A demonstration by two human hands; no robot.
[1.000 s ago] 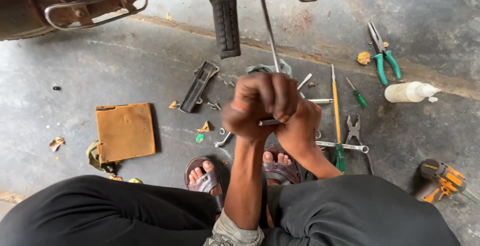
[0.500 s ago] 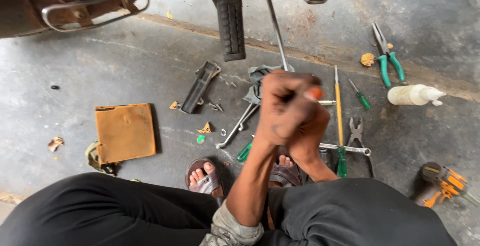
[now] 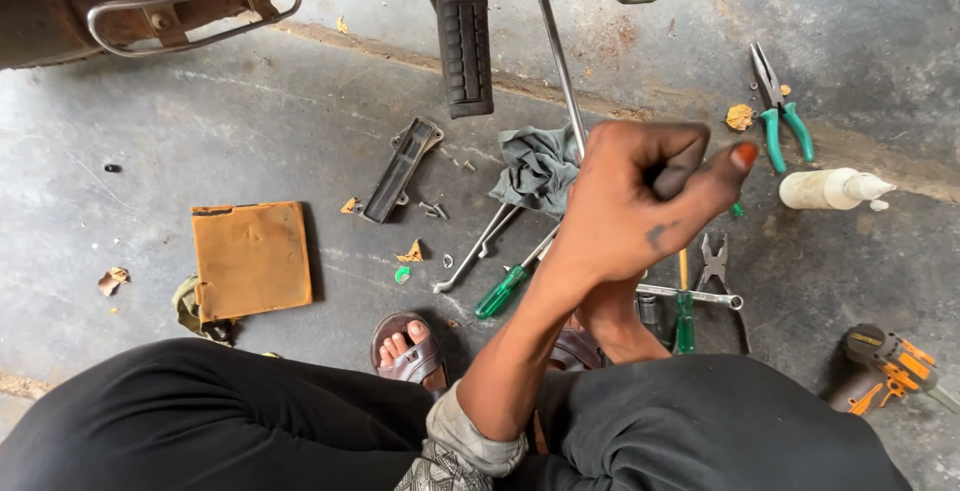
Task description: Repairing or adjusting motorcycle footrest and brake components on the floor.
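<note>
The left hand (image 3: 625,211) has its fingers (image 3: 690,166) curled tight round a dark handle (image 3: 668,179). A metal rod (image 3: 555,51) rises just beyond them. The right hand is hidden beneath. A grey rag (image 3: 535,166) lies beside them on the floor (image 3: 250,141).

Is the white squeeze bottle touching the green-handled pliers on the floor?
Apart. The head view shows bare concrete between the white squeeze bottle and the green-handled pliers.
</note>
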